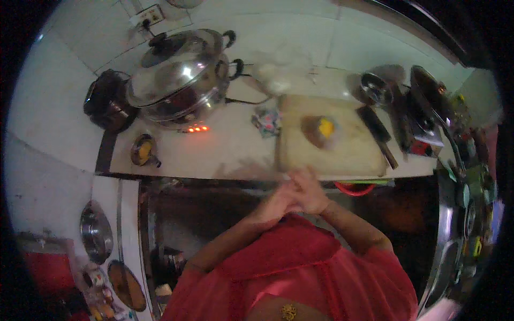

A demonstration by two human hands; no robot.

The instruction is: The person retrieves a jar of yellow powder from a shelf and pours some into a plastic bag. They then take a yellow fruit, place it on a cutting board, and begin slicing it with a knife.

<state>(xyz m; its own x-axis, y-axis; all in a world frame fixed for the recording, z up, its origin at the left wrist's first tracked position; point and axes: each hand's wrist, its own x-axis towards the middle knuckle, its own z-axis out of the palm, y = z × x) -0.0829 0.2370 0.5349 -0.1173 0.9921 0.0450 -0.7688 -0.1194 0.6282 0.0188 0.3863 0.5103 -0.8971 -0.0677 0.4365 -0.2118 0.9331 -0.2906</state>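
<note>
My left hand [277, 204] and my right hand [310, 193] are pressed together in front of my red garment, just below the counter's front edge. Both are motion-blurred. Nothing shows between them, but the overlap hides the palms and some fingers. Just beyond them lies a light cutting board [333, 160]. A small yellow lump [326, 127] is on it, beside a brownish patch that could be a shadow or a stain. Along the board's right side is a cleaver with a dark blade [374, 123] and a wooden handle [388, 156].
A large steel pot [217, 96] with a domed lid stands at left, above red indicator lights [196, 129]. Near it are a dark pot [110, 102] and a small bowl [143, 150] with yellow contents. A crumpled patterned packet or cloth [266, 121] touches the board. A steel bowl [376, 89] stands back right.
</note>
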